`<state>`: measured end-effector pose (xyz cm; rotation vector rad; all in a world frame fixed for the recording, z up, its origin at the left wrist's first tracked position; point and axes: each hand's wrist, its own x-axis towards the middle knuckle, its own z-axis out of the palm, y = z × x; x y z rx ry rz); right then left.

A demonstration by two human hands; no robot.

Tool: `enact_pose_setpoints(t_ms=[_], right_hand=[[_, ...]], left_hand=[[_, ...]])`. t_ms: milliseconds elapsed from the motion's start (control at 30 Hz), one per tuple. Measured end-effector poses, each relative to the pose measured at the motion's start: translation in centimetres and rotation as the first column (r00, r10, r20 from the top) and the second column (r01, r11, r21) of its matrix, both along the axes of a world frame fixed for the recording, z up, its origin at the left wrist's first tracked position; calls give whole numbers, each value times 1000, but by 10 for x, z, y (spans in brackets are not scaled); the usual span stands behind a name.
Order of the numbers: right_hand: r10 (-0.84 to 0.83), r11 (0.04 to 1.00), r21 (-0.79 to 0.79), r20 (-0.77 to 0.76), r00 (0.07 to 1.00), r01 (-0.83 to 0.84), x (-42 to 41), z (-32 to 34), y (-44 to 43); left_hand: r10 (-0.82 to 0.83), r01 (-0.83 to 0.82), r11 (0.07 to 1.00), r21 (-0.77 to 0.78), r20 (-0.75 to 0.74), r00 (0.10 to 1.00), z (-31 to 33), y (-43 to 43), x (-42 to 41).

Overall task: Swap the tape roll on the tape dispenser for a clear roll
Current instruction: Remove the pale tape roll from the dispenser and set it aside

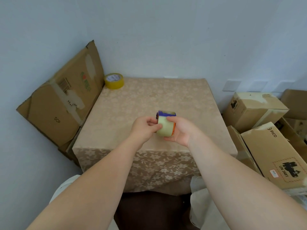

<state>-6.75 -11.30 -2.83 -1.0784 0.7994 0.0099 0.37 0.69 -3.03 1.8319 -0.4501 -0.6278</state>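
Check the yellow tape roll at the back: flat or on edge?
Flat. The yellow tape roll lies on its side at the table's far left corner, core opening facing up, beside the leaning cardboard box.

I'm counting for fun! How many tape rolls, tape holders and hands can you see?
Tape rolls: 2, the yellow roll and the pale roll
Tape holders: 1, the dispenser
Hands: 2, left hand and right hand
Total: 5

Both hands held above the cloth-covered table (149, 100), left hand (144, 128) pinching the pale clear roll (164, 127) seated in the blue-and-orange tape dispenser (166, 114), right hand (180, 130) cupping it from the right, yellow roll (114, 81) at the far-left corner.
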Motion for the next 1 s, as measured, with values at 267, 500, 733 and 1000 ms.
enact_pose_setpoints(t_ms=[267,500,733,1000], right_hand=[[-80,990,107,-70,994,87,-4,12,-2],[-186,963,191,-43,982,191,0,22,-13],[-221,973,-83,-38,974,217,3,29,-24],[-113,402,-908,-178,978,-119,-10,-2,-44]], left_hand=[[-149,146,988,-49,-53,987,10,-2,0],[-131,98,979,-177,-182,975,20,2,6],[53,-211,913,-349,-412,910,39,-1,20],[159,-316,909,-272,-474,866,40,-1,21]])
